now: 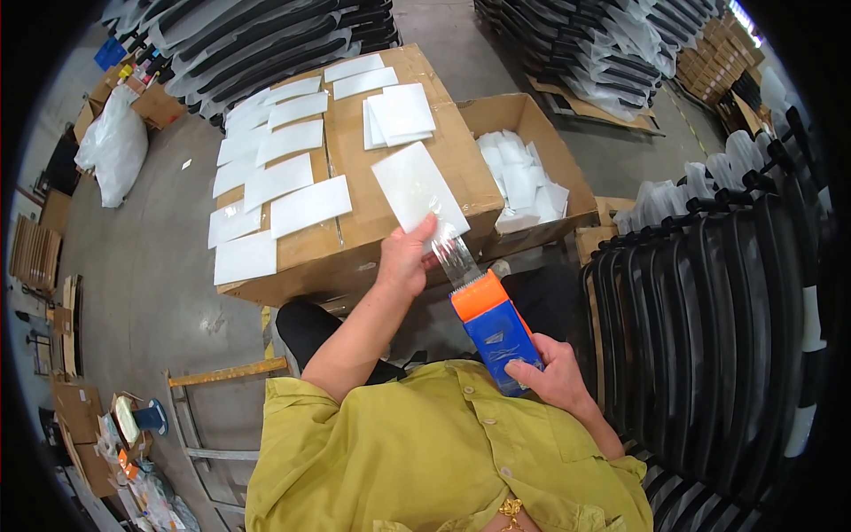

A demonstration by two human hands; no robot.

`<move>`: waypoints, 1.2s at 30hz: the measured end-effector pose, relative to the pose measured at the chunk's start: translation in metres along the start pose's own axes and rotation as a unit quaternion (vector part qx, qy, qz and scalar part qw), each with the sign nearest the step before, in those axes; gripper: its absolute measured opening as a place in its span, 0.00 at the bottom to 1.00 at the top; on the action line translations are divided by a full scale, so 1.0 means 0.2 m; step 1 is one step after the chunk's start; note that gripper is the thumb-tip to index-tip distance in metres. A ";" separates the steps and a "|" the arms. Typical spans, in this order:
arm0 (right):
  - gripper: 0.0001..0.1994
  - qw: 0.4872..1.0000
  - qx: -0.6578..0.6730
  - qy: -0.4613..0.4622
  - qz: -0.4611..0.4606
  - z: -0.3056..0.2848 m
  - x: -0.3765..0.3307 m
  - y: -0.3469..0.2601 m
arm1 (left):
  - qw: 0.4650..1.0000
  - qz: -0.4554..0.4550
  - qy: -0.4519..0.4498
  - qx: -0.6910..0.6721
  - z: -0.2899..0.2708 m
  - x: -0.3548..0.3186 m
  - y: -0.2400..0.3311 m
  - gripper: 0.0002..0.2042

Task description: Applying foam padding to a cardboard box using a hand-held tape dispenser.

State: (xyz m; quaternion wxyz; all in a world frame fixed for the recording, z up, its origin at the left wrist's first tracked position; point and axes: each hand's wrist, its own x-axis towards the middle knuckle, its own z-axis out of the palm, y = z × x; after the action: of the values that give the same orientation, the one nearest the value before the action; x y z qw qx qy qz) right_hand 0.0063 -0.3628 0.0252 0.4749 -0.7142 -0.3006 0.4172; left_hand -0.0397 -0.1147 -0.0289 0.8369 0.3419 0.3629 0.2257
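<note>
My left hand (409, 257) pinches the near edge of a white foam sheet (415, 184), thumb on top, at the right front corner of a large cardboard box (372, 208). A strip of clear tape (456, 259) runs from that sheet to the toothed edge of a blue and orange tape dispenser (496, 326). Around the dispenser's lower end my right hand (551, 377) is closed, its thumb on the blue side. Several white sheets (297, 142) lie in overlapping rows on the box's left half. A small stack of sheets (406, 113) rests beyond the held one.
An open carton (567, 168) of white foam pieces stands right of the box. Stacked black frames (691, 337) crowd my right side; more wrapped stacks (266, 44) rise behind. A metal frame with a yellow bar (229, 372) sits on the floor at left.
</note>
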 end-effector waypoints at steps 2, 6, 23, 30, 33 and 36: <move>0.16 0.995 0.101 -0.009 0.016 0.00 -0.01 0.02 | 1.000 0.005 -0.004 0.029 0.00 -0.02 0.04 0.12; 0.16 0.972 0.229 -0.031 0.039 -0.03 0.03 0.10 | 0.960 0.157 -0.141 0.184 0.10 -0.20 0.09 0.09; 0.13 0.907 0.404 0.019 0.120 -0.06 0.31 0.44 | 0.916 0.169 -0.221 -0.289 0.06 0.18 0.87 0.13; 0.14 0.912 0.377 0.040 0.158 -0.08 0.32 0.54 | 0.918 0.165 -0.057 -0.357 -0.23 1.06 0.84 0.13; 0.15 0.924 0.342 0.022 0.171 -0.10 0.35 0.51 | 0.919 0.137 0.006 -0.369 -0.31 1.24 0.79 0.13; 0.15 0.922 0.342 0.028 0.180 -0.10 0.39 0.50 | 0.939 0.124 0.024 -0.319 -0.31 1.35 0.74 0.13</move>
State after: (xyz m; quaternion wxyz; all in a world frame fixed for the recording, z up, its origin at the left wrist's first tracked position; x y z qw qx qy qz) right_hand 0.0636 -0.3429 -0.0888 0.6152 -0.5616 0.0078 0.5533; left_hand 0.0660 0.1785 -0.0732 0.8583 0.0938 0.2467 0.4401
